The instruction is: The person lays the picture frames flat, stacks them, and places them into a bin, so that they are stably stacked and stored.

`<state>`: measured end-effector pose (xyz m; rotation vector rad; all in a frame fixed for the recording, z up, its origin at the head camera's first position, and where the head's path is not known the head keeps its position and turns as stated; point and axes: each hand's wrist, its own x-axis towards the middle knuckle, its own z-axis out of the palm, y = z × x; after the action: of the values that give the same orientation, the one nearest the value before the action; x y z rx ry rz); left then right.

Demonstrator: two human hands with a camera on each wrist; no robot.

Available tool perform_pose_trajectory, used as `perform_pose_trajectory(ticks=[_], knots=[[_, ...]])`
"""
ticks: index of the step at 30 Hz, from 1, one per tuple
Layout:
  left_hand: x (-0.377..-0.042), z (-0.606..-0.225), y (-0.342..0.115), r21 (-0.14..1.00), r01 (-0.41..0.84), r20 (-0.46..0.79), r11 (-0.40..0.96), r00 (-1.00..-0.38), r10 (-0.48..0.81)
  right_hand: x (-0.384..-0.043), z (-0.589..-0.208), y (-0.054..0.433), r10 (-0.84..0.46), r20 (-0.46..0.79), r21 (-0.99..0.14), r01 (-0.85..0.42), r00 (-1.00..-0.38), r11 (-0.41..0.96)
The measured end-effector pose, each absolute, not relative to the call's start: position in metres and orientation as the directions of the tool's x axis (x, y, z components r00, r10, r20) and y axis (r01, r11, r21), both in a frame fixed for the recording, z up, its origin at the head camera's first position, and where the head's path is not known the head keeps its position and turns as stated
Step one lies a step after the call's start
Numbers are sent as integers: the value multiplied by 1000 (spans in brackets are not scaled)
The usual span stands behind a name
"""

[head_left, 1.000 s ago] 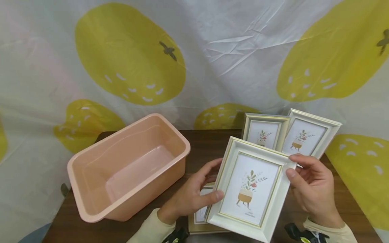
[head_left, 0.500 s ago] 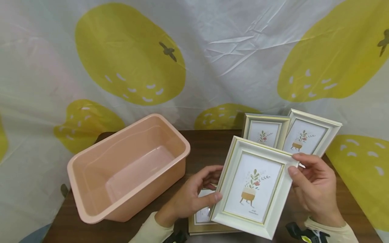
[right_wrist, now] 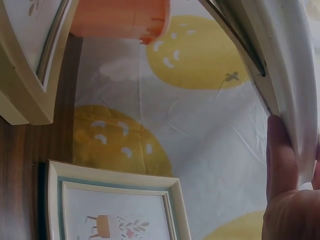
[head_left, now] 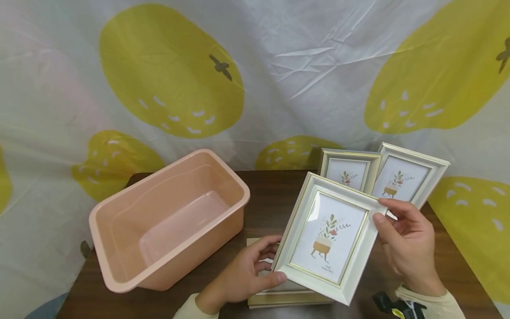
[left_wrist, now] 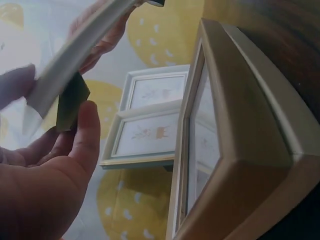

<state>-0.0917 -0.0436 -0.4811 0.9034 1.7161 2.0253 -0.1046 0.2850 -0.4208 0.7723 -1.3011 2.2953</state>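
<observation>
A white picture frame with gold lines and a plant-pot print is held up, tilted, over the table's front right. My right hand pinches its upper right corner, thumb on the front face. At the lower left edge, my left hand holds it with the thumb in front and fingers behind. A dark green piece shows behind the frame by my left fingers in the left wrist view. Below lie stacked beige frames, partly hidden by the held one.
Two more frames stand at the back right, a gold-edged one and a white one. A pink plastic tub stands on the left of the dark wooden table. Behind hangs a fruit-patterned cloth.
The held frame has shifted slightly up and left in the last half second, keeping its tilt. My left hand has moved down along its left edge. More of the stack's front now shows.
</observation>
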Motion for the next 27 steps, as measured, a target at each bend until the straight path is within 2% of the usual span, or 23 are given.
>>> perform_pose_trajectory(ticks=[6,13,18,23,27], knots=[[-88,-486,-47,971,83,205,-223,-772,601,-103,-424,283,40,591,-716,-547,-806,-434],[-87,-488,-51,971,70,199,-231,-771,605,-101,-425,287,-19,578,-763,-532,-816,-367],[-89,-490,-58,960,115,248,-253,-766,593,-99,-425,290,-81,572,-807,-542,-817,-235],[-90,-495,-65,942,138,297,-306,-770,565,-95,-422,293,-154,515,-855,-517,-843,-27],[-91,-499,-69,925,130,309,-358,-805,506,-93,-422,294,-247,458,-867,-491,-854,91]])
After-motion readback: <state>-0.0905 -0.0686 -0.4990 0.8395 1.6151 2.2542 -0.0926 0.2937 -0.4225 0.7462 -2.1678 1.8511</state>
